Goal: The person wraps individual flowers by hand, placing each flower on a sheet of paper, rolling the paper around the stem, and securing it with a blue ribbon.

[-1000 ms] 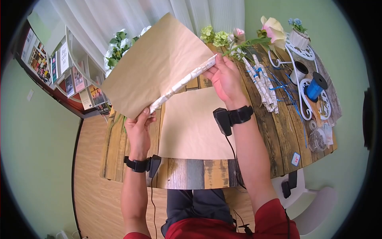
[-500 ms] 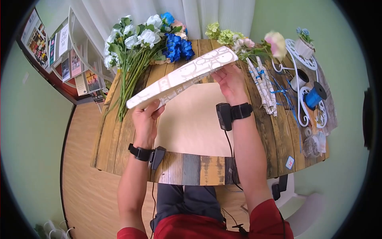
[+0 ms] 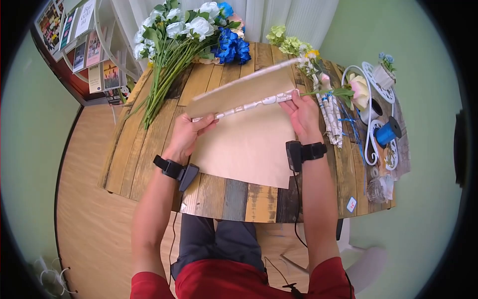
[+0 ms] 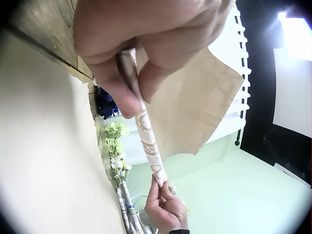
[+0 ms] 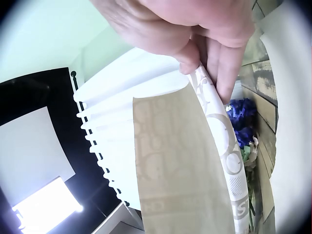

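Note:
Both hands hold up one sheet of wrapping paper (image 3: 244, 89), brown on the side facing me. Its near edge is folded over into a narrow white-patterned strip (image 4: 147, 139). My left hand (image 3: 185, 133) pinches the strip's left end between thumb and fingers. At the other end, my right hand (image 3: 303, 114) grips the strip, thumb on the near side, as the right wrist view also shows. The rest of the sheet (image 5: 175, 161) stands up beyond the fold. Below the hands, a second brown sheet (image 3: 244, 154) lies flat on the wooden table (image 3: 142, 164).
White roses (image 3: 174, 30) with long stems and blue flowers (image 3: 231, 46) lie at the back left. Paper-wrapped flower stems (image 3: 332, 122) and a pink-white rose (image 3: 359, 92) are on the right. Beyond them are a blue ribbon spool (image 3: 387, 132) and a white metal stand (image 3: 371, 142).
The held sheet has come down and tilted, from brown side to patterned side, then back to brown with the folded strip toward me. Both hands keep their hold.

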Demonstrator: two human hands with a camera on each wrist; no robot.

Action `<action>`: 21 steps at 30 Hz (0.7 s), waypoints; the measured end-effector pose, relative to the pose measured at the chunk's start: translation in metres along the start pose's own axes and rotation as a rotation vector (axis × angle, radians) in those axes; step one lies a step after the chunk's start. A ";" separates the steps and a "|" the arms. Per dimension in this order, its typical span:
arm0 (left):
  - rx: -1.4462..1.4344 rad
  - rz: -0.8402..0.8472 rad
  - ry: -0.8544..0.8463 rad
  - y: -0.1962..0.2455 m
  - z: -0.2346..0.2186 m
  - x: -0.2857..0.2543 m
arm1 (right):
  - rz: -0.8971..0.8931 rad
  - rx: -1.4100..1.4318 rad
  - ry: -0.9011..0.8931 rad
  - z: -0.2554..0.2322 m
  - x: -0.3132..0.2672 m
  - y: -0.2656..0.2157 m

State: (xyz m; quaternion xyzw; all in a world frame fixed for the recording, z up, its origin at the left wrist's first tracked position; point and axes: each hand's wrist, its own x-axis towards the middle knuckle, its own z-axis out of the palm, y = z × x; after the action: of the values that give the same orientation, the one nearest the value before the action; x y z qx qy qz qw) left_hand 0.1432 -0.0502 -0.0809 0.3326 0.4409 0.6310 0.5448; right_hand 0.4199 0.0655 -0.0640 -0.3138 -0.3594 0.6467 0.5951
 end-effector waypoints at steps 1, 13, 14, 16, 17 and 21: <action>0.068 0.006 -0.003 0.002 0.003 0.000 | -0.004 -0.012 -0.003 -0.004 0.000 0.000; 0.228 -0.047 0.008 0.007 -0.010 0.020 | -0.055 0.055 0.066 -0.010 -0.009 0.023; 0.199 -0.065 0.016 0.008 -0.012 0.019 | -0.051 0.054 0.071 -0.008 -0.012 0.020; 0.180 -0.088 0.003 0.009 -0.017 0.019 | -0.084 0.056 -0.067 -0.004 -0.014 0.015; 0.162 -0.109 -0.011 0.009 -0.019 0.019 | -0.081 0.054 -0.066 -0.008 -0.011 0.016; 0.118 -0.107 -0.032 0.011 -0.022 0.018 | -0.093 -0.006 -0.045 -0.019 -0.005 0.018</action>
State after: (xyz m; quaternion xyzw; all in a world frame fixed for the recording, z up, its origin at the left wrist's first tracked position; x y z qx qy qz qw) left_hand 0.1153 -0.0367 -0.0801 0.3502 0.4855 0.5685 0.5642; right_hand 0.4262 0.0617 -0.0896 -0.2837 -0.3888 0.6241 0.6155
